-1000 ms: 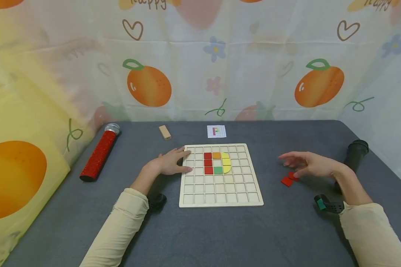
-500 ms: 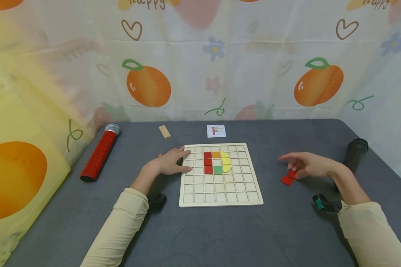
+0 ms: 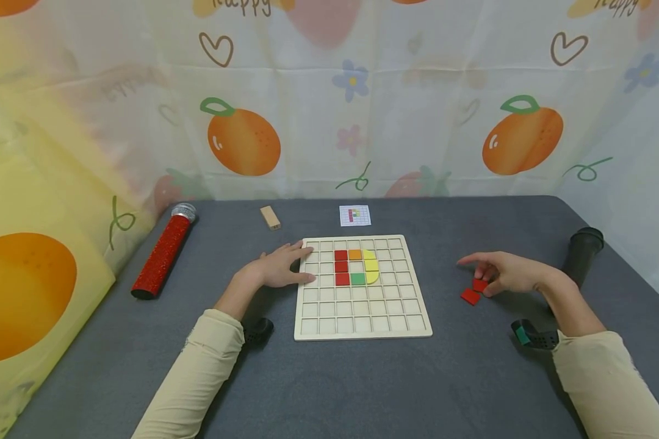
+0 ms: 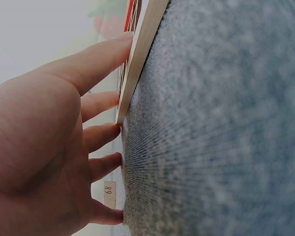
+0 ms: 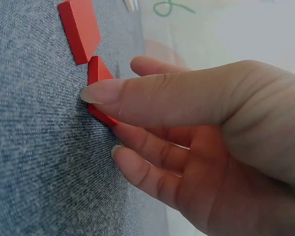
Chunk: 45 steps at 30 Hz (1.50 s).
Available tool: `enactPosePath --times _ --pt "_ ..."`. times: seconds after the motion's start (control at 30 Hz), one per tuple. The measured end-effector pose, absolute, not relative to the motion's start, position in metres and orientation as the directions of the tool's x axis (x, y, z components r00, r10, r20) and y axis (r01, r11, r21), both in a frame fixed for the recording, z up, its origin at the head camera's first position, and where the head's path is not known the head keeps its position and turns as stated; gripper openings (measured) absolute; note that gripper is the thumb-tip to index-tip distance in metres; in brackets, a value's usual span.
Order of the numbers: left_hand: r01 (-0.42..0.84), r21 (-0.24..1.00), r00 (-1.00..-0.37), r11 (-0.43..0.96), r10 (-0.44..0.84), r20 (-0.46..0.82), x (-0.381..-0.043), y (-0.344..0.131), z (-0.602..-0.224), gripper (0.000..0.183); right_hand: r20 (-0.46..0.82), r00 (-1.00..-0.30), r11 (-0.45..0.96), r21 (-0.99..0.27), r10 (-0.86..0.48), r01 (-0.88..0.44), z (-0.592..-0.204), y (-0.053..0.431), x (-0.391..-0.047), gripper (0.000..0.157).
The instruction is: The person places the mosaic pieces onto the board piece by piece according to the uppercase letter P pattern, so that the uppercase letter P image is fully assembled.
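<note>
A pale wooden grid board [image 3: 362, 311] lies mid-table, with red, orange, green and yellow tiles set in its cells. My left hand [image 3: 279, 267] rests at the board's left edge, its fingers spread; thumb and index fingertip lie on the frame in the left wrist view. To the right of the board, my right hand [image 3: 513, 271] pinches a red square tile [image 5: 102, 73] between thumb and fingers, low at the table, index finger pointing out. A second red square tile [image 3: 470, 297] lies flat right beside it, their corners meeting.
Behind the board lie a small printed card [image 3: 355, 216] with a coloured grid pattern and a wooden block [image 3: 270, 217]. A red glittery microphone [image 3: 165, 253] lies at the left, and a black cylinder [image 3: 582, 256] at the right behind my right forearm. A patterned curtain [image 3: 406, 122] hangs behind.
My right hand's fingers have curled in and closed on the nearer red tile, with the index finger left extended. My left hand and the board have stayed put.
</note>
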<state>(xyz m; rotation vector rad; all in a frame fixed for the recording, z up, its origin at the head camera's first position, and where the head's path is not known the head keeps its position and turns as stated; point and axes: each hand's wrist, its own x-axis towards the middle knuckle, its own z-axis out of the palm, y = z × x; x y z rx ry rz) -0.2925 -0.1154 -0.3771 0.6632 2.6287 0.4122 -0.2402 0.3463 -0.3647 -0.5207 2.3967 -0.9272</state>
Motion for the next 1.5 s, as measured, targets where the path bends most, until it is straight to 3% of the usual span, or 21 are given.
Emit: enactPosePath --times 0.6,0.93,1.3,1.5 --pt "0.390 0.374 -0.805 0.841 0.509 -0.305 -0.292 -0.116 -0.376 0.076 -0.289 -0.809 0.705 -0.680 -0.512 -0.202 -0.364 0.349 -0.239 0.060" --pt "0.391 0.370 -0.805 0.843 0.508 -0.307 -0.292 -0.115 -0.376 0.076 -0.251 -0.852 0.705 -0.687 -0.460 -0.178 -0.364 0.354 -0.239 0.028" --pt "0.391 0.368 -0.805 0.843 0.508 -0.308 -0.293 -0.115 -0.376 0.076 -0.157 -0.932 0.653 -0.750 -0.327 -0.103 -0.359 0.349 -0.239 0.035" --pt "0.391 0.364 -0.806 0.846 0.505 -0.309 -0.294 -0.115 -0.378 0.076 -0.131 -0.941 0.632 -0.768 -0.313 -0.103 -0.359 0.340 -0.238 0.042"
